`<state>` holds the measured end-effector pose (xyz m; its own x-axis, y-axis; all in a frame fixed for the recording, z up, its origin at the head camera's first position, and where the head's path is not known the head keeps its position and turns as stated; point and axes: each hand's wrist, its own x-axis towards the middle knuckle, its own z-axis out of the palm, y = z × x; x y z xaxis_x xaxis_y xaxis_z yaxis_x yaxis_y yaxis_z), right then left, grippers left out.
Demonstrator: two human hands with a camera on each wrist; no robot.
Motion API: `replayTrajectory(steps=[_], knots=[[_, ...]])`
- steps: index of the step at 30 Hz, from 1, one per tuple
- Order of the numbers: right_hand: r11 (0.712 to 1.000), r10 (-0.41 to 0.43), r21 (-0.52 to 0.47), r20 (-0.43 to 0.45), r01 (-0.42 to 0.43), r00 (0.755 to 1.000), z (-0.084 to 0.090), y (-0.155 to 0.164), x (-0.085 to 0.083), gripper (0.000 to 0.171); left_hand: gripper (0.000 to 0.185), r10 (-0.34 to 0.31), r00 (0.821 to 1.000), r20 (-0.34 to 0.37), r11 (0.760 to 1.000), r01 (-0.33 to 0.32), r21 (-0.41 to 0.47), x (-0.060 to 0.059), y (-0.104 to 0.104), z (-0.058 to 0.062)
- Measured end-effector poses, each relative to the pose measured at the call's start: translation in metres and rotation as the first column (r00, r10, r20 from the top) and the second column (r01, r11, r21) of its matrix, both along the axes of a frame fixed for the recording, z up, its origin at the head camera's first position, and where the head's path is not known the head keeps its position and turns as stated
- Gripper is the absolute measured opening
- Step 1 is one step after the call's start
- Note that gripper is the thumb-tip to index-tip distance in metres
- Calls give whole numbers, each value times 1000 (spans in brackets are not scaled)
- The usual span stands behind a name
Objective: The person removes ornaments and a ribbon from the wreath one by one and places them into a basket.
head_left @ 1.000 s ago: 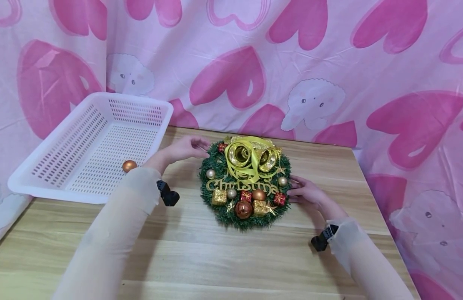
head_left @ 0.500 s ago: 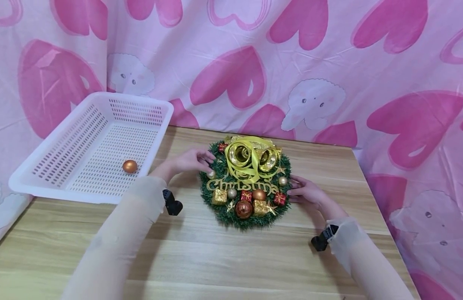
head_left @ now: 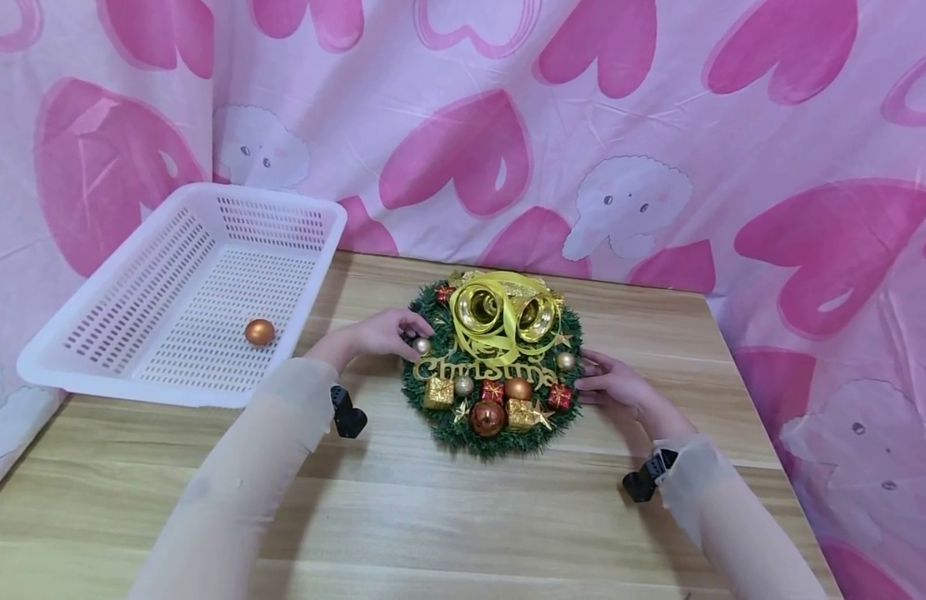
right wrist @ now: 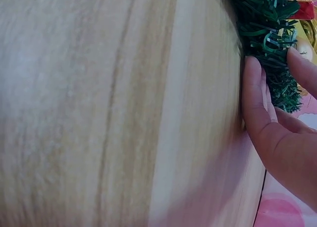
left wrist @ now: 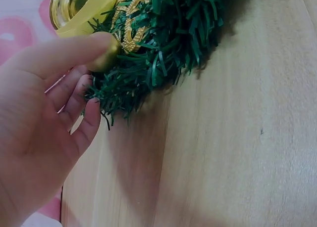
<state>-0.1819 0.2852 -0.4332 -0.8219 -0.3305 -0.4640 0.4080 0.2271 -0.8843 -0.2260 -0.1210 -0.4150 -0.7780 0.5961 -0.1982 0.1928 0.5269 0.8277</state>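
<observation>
A green Christmas wreath (head_left: 473, 446) lies on the wooden table, decked with two gold bells (head_left: 481, 308), yellow ribbon, small gift boxes, baubles and gold "Christmas" lettering. At its left side my left hand (head_left: 383, 333) holds a small gold bauble (left wrist: 106, 58) between thumb and fingers; the left wrist view shows the thumb on the bauble and the fingertips partly hidden behind it. My right hand (head_left: 620, 386) grips the wreath's right edge. In the right wrist view its fingers (right wrist: 253, 83) lie along the outer side, with the thumb over the green tinsel.
A white perforated plastic basket (head_left: 80, 367) stands at the left, with one copper-coloured bauble (head_left: 260, 332) inside. A pink heart-patterned curtain (head_left: 463, 158) hangs behind and beside the table (head_left: 447, 525). Black cameras are strapped to both wrists.
My left hand has moved down along the wreath's left side, from its upper left edge to the small gold bauble. The right hand and the wreath have stayed put.
</observation>
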Motion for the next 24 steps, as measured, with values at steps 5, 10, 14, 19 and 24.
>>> replayTrajectory(steps=[5,10,14,19,24], knots=[[1000,5,-6,5,-5,1000,0,0,-1,81,43,13,1000,15,1000,-14,12,1,1,-1],[1000,14,-8,6,-14,1000,1,0,-1,82,39,30,999,21,1000,-30,5,0,3,0],[1000,5,4,4,-5,1000,1,0,0,81,40,30,999,29,999,-31,22,-2,3,4],[1000,3,6,6,-3,1000,3,-1,0,81,39,34,999,39,998,-36,51,-3,2,6],[1000,8,-3,8,-7,1000,4,-1,1,83,39,46,998,52,997,-49,65,-4,1,8]])
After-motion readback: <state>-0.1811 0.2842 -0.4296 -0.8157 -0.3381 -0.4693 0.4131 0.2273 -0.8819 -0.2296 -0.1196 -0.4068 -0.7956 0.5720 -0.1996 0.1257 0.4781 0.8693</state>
